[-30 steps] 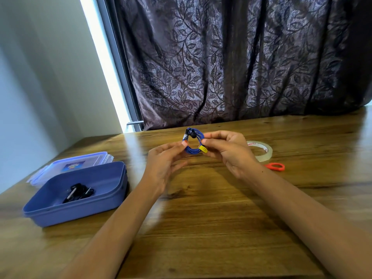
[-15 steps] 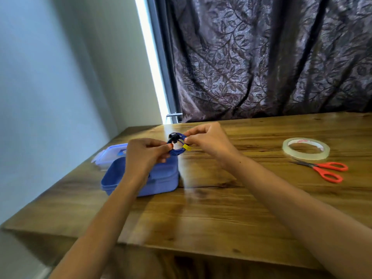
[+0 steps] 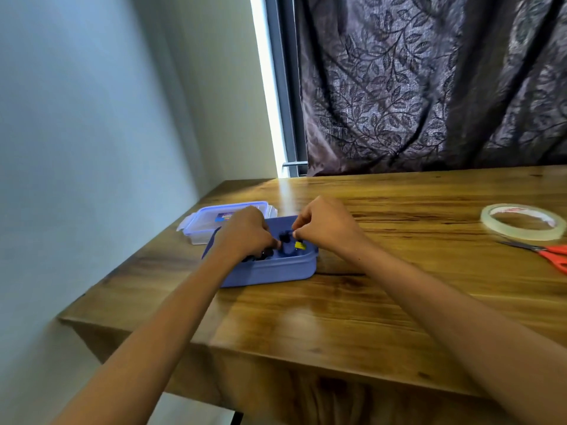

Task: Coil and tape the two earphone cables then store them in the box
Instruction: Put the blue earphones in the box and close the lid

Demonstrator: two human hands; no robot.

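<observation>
Both forearms show bare along their whole visible length, as do the left hand (image 3: pixel 245 234) and right hand (image 3: pixel 329 229).

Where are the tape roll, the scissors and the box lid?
tape roll (image 3: pixel 518 235): head view, near side of the ring.
scissors (image 3: pixel 552 257): head view, orange handle.
box lid (image 3: pixel 199 225): head view, clear left part.
</observation>
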